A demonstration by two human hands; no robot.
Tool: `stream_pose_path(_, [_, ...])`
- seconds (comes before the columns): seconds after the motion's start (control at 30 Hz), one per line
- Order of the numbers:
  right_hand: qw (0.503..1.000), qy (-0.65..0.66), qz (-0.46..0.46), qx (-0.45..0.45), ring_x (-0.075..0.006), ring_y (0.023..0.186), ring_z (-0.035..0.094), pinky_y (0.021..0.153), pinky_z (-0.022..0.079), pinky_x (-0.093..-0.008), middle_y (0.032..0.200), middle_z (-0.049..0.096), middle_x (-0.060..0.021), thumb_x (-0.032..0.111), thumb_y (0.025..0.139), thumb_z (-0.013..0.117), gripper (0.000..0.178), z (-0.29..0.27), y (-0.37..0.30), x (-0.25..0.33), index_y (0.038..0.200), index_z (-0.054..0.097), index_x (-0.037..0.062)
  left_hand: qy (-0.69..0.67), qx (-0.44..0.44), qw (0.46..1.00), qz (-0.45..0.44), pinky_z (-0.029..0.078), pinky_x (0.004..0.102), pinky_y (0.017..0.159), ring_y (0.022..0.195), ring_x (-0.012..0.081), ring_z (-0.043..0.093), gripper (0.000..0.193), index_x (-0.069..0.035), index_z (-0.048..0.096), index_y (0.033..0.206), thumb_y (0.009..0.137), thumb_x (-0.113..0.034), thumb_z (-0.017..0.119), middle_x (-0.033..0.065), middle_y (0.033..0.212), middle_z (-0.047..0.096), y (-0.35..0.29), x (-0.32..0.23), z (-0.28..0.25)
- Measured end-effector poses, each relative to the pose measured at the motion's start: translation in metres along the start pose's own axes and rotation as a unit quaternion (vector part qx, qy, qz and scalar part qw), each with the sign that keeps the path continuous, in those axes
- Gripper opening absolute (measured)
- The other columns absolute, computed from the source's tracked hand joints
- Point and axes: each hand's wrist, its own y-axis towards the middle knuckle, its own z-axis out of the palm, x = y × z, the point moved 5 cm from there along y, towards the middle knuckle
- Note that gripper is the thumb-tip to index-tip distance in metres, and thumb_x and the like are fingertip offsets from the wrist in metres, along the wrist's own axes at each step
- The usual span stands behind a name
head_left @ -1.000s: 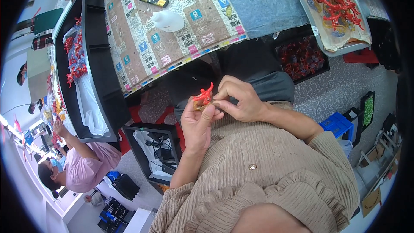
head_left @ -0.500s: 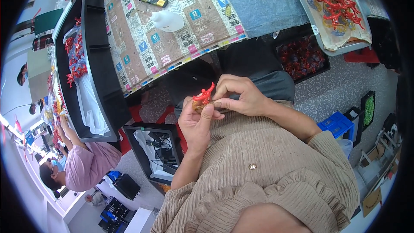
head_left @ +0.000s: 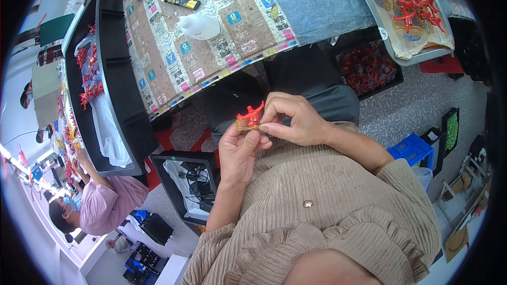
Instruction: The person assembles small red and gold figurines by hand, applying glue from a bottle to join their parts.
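A small red plastic figurine [head_left: 252, 111] with outstretched arms and a yellowish translucent part around its base is held in front of my waist. My left hand [head_left: 238, 150] pinches its base between thumb and fingers. From the other side, my right hand [head_left: 293, 117] brings closed thumb and forefinger up against the yellowish part; any small piece between those fingertips is hidden. A white plastic bottle [head_left: 199, 26] lies on the paper-covered table, and a black and gold lighter-like object [head_left: 182, 1] is beyond it.
On the left stands a black tray [head_left: 119, 74] of red figurines with a plastic bag. A lined metal tray [head_left: 417, 55] of figurines is at right. Another black bin [head_left: 398, 74] sits below. A person in pink [head_left: 113, 200] works at far left.
The figurine has turned in my fingers, so both its arms now show spread out. My left hand has rotated slightly; my right hand stays almost in place.
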Motion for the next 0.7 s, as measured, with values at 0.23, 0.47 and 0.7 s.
stream_pose_path(0.23, [1.000,0.005,0.013,-0.003,-0.0106,0.064,0.054,0.056,0.046,-0.0253,0.077,0.054,-0.0049,0.006,0.078,0.071,0.014,0.001,0.000,-0.001,0.078,0.058,0.0002,0.040,-0.010,0.999,0.028,0.060,0.0282,0.071,0.079,0.0148,0.067,0.028,0.002,0.059,0.113,0.086,-0.002,0.066,0.0079,0.098,0.063,-0.001,-0.003,0.001])
stream_pose_path(0.47, [1.000,0.006,0.028,0.000,-0.0088,0.063,0.052,0.055,0.043,-0.0247,0.074,0.055,-0.0031,0.008,0.077,0.072,0.016,0.001,0.000,-0.005,0.077,0.058,0.0002,0.083,-0.018,0.996,0.033,0.060,0.0263,0.070,0.079,0.0142,0.066,0.028,0.003,0.060,0.111,0.084,0.000,0.068,0.0067,0.100,0.060,0.000,-0.007,0.004])
stream_pose_path(0.7, [0.998,0.019,0.064,-0.004,-0.0069,0.062,0.051,0.054,0.041,-0.0238,0.073,0.056,-0.0022,0.008,0.078,0.072,0.016,0.001,0.000,-0.009,0.077,0.058,0.0008,0.102,-0.018,0.994,0.042,0.060,0.0264,0.070,0.077,0.0141,0.066,0.028,0.004,0.059,0.111,0.085,-0.001,0.068,0.0075,0.099,0.062,0.002,-0.007,0.004])
